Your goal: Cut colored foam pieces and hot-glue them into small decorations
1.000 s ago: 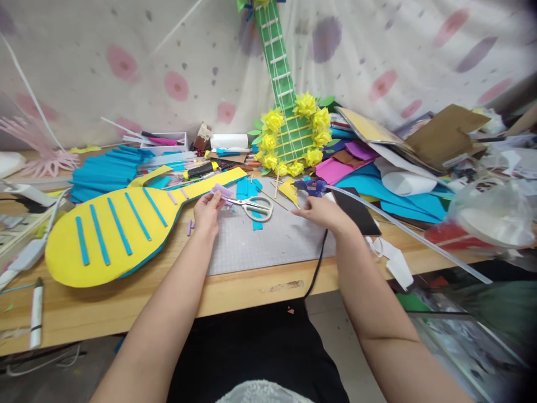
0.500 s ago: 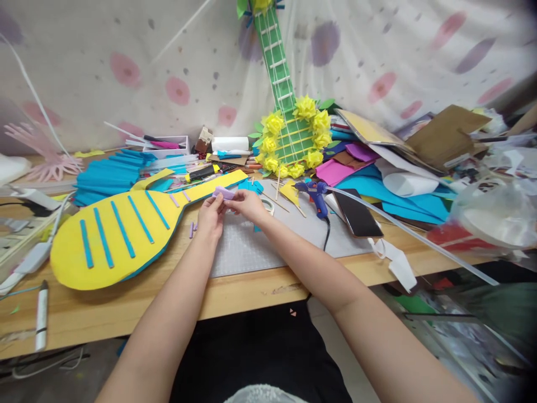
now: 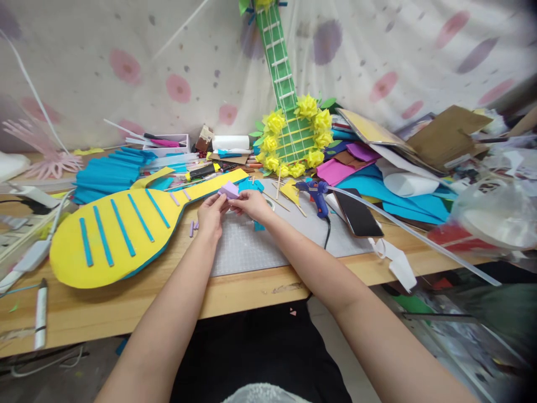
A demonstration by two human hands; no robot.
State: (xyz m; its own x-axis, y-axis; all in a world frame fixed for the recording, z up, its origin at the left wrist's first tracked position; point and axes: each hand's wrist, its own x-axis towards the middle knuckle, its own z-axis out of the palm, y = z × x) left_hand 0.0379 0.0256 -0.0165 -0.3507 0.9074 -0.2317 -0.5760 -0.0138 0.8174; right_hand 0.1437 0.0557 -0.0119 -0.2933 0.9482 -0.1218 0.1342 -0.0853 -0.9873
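A small piece of purple paper [image 3: 229, 189] is pinched between my two hands, over the back left of the grey cutting mat [image 3: 247, 252]. My left hand [image 3: 211, 215] grips its near left side with thumb and fingers. On its right, my right hand [image 3: 251, 204] closes on the lower edge. Just left of them lies a yellow lute-shaped craft piece [image 3: 113, 268] with blue strips on its body and two purple strips on its neck. Several short purple rolls [image 3: 193, 226] lie beside my left wrist. A roll of tape is partly hidden behind my right hand.
A blue glue gun [image 3: 318, 197] and a phone [image 3: 358, 212] lie right of my hands. Behind stands a green paper guitar [image 3: 293, 134] with yellow flowers. Coloured paper [image 3: 390, 196] is piled at right, blue crepe paper [image 3: 109, 176] at left. A marker [image 3: 41, 316] lies near the left edge.
The purple paper has turned in my fingers and now stands up more, showing a broader face. Both hands have stayed in nearly the same place.
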